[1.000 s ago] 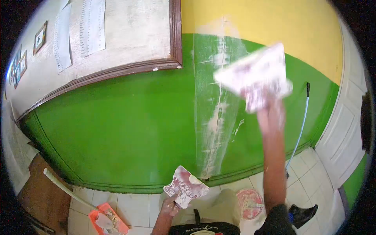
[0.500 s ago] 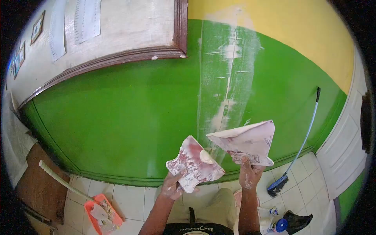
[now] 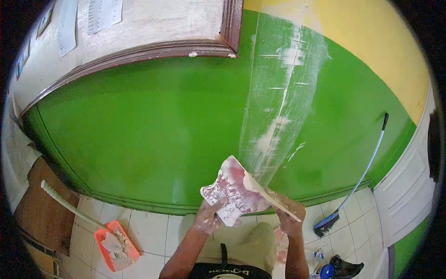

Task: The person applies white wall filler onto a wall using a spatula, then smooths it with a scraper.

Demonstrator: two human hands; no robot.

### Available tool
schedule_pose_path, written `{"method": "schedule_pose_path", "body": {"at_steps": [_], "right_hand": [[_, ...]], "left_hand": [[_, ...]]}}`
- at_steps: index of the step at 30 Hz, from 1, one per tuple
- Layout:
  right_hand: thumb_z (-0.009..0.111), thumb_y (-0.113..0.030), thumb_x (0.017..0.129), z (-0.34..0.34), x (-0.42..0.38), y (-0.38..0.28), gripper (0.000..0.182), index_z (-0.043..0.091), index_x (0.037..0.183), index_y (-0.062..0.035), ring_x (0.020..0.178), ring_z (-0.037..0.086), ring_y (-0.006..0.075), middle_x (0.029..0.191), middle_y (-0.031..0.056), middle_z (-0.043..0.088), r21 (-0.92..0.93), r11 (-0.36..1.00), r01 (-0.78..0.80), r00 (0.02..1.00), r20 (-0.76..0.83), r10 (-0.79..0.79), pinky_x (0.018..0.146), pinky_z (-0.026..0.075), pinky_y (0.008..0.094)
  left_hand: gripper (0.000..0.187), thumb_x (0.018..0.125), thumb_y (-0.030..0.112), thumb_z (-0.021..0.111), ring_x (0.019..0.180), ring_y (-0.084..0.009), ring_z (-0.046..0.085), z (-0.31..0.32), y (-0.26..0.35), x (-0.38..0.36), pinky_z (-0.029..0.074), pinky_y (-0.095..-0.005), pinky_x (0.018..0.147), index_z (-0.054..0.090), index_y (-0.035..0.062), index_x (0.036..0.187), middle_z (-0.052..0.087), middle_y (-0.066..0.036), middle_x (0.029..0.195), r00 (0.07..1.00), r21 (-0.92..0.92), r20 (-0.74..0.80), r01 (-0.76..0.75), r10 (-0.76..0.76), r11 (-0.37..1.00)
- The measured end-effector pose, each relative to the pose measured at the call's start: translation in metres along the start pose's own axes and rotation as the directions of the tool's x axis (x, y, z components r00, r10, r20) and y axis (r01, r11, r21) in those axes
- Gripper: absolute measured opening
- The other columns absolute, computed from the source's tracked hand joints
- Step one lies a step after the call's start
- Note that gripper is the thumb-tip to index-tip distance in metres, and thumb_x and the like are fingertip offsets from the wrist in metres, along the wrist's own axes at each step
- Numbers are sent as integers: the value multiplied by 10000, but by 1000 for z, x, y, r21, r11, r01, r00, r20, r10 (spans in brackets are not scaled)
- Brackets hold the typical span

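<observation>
A wide putty spreader [image 3: 227, 195], smeared with white and reddish filler, is gripped by my left hand [image 3: 208, 219], thumb on its upper face. My right hand [image 3: 291, 216] is closed on a second putty spreader [image 3: 284, 209], which I see nearly edge-on. The two spreaders meet at the right side of the left one, where a lump of cream putty [image 3: 252, 183] lies. Beyond them, the green wall [image 3: 162, 135] carries a whitish strip of filler [image 3: 284, 102] with a thin vertical crack line. How the right fingers wrap the handle is partly hidden.
An orange tray [image 3: 134, 253] with scraps and a pale handle stands on the tiles at left. At right a blue-handled broom [image 3: 362, 172] leans on the wall near a white door [image 3: 402, 200]. A blue-lidded container [image 3: 326, 271] and black bag [image 3: 346, 267] lie at lower right.
The right spreader has swung from face-up to edge-on and moved left and down against the left spreader. The view has shifted slightly, so the wall strip appears further right.
</observation>
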State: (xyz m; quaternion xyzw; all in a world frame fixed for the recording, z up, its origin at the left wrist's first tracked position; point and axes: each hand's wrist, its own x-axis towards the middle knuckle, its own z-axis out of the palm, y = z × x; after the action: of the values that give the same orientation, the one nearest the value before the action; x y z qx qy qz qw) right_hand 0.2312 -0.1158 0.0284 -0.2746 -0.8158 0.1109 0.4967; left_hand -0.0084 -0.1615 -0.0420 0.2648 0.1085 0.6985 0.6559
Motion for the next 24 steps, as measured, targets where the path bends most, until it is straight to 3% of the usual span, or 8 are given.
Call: {"method": "schedule_pose_path", "body": {"at_steps": [4,8,10,17,19,22,23,24], "right_hand": [[639,-27,736,-12,3,21,303,686,1035,-25,868,682,329,1027,189,680,-166,978,126,979,179,-96,746,530,357],[633,-25,707,-30,23,7,360,681,1064,-41,939,668,334,1091,186,664,-80,982,172,950,277,-144,797,521,362],[655,25,647,-45,29,12,578,626,1203,-125,1165,571,310,1237,156,602,-66,990,123,919,384,-89,960,475,371],[605,46,650,-72,26,35,584,595,1216,-97,1152,569,344,1237,167,597,-297,935,194,881,473,-33,967,473,402],[538,48,722,-81,21,46,431,597,1142,-28,962,643,370,1112,192,643,-407,898,165,928,372,-1,853,528,397],[502,32,791,-100,-9,79,271,584,1049,28,695,659,336,905,174,678,-525,849,-61,958,209,197,679,555,374],[502,32,791,-98,-14,77,271,584,1049,28,695,659,336,905,174,678,-524,849,-64,958,206,200,679,555,374],[523,6,812,-86,-16,64,194,580,996,33,615,628,286,825,136,659,-88,944,-318,948,-63,313,606,539,353]], "left_hand": [[452,916,74,553,1061,-324,612,2,-4,1,565,-617,742,383,59,1334,553,-135,1224,998,-26,56,9,-7,1000],[463,907,80,567,1048,-299,622,5,-16,3,580,-589,721,387,52,1333,564,-130,1211,1000,-17,-3,-17,17,1000],[467,904,84,574,1047,-291,624,7,-19,5,585,-576,714,388,49,1332,567,-129,1209,998,-24,-27,-48,48,999],[466,903,88,571,1017,-293,639,18,-23,-1,596,-561,702,387,43,1329,584,-143,1178,999,-133,-9,34,-35,991],[458,905,78,560,1012,-299,641,29,-21,-4,595,-571,695,386,40,1326,586,-145,1172,999,-173,-11,40,-42,984],[406,914,86,551,1000,-255,642,35,-22,-3,592,-485,754,431,12,1295,604,-143,1142,990,-8,-94,-104,103,995],[366,918,96,554,982,-223,637,21,-30,3,567,-424,783,473,-1,1262,615,-140,1125,976,194,-103,-168,190,967],[332,922,105,558,964,-191,631,13,-35,7,542,-363,812,515,-13,1229,626,-136,1107,956,388,-92,-222,277,894]]}}
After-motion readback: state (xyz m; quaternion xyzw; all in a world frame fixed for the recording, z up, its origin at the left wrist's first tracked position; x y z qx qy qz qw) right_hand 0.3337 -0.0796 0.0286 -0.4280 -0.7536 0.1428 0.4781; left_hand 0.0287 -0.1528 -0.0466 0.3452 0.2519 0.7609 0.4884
